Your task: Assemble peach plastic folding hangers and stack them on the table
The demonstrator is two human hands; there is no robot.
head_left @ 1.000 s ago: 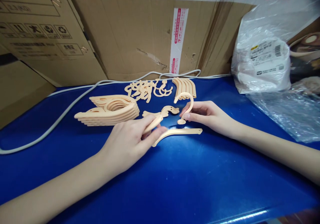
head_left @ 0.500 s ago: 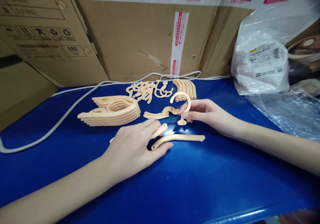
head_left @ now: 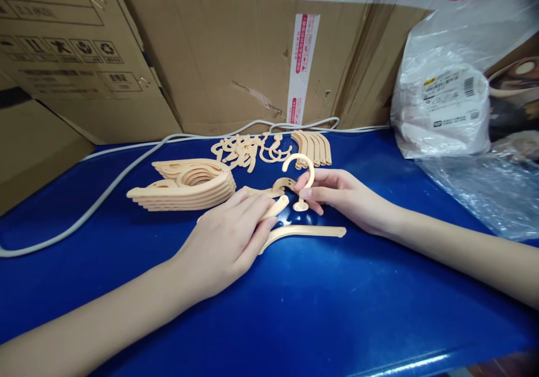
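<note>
My left hand (head_left: 231, 234) is closed around a beige plastic hanger arm (head_left: 278, 206); its rounded end sticks out past my fingers toward the right. My right hand (head_left: 330, 192) pinches a beige hanger hook (head_left: 310, 169), held upright with its flat foot pointing down, a short gap from that end. Under and to the right of my left fingers, another hanger arm (head_left: 311, 231) lies on the blue table, its left end partly covered. Behind both hands lies a curved hanger piece (head_left: 284, 184), partly hidden by my fingers.
A stack of folded hanger pieces (head_left: 185, 189) lies at the left. Farther back are a pile of loose hooks (head_left: 242, 150) and a row of hanger arms (head_left: 314, 148). A white cable (head_left: 126, 175) runs along the cardboard boxes (head_left: 236, 57). Plastic-wrapped goods (head_left: 442, 107) stand at right.
My left hand has closed its thumb onto the hanger arm and raised its end toward the right. My right hand has brought the hook slightly left, closer to it.
</note>
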